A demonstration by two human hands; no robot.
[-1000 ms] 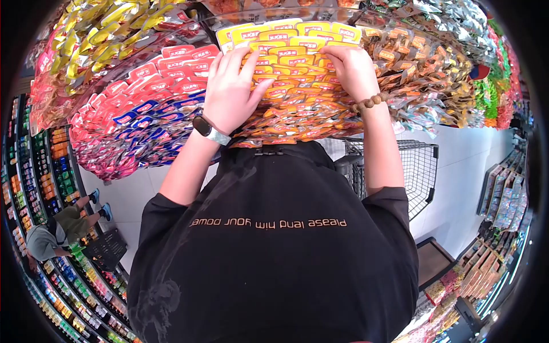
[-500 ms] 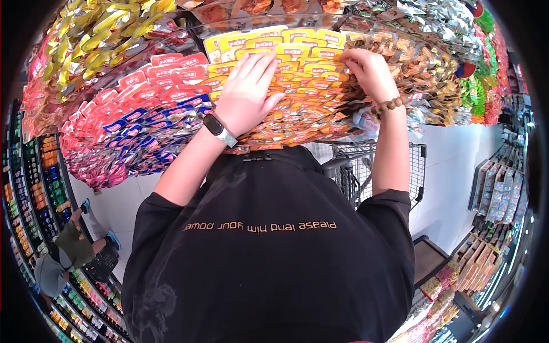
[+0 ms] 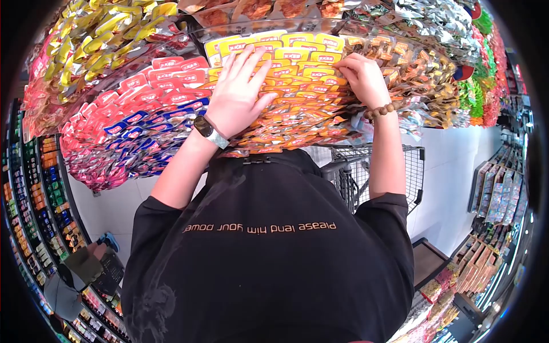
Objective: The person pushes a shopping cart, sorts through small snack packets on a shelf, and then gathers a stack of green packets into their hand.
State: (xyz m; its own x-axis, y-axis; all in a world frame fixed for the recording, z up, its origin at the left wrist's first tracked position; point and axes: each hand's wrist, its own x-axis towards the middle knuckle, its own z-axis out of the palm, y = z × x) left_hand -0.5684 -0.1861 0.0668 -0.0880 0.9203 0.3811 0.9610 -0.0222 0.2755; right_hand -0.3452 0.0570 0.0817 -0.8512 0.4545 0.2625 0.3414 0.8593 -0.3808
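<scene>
My left hand [image 3: 235, 94] lies palm down with its fingers spread on rows of yellow-and-orange snack packets [image 3: 306, 80]. Red-labelled packets [image 3: 171, 74] adjoin it on the left. My right hand [image 3: 366, 80] is at the right edge of the yellow rows, its thumb and bent fingers drawn together near a packet's edge. Whether a packet is caught between those fingertips is hidden. Brown-and-orange packets [image 3: 420, 71] stand close beyond that hand.
Below my right forearm is a wire shopping cart [image 3: 374, 171]. Blue-labelled packets [image 3: 137, 120] fill the bin's lower left. At the lower left, a person in a grey cap [image 3: 62, 297] is beside stocked shelves [image 3: 48, 171]. More goods racks [image 3: 497, 188] line the right.
My left hand has shifted slightly left across the packets. The right hand has moved a little left and down, fingers still bent. The person at lower left has moved down and right.
</scene>
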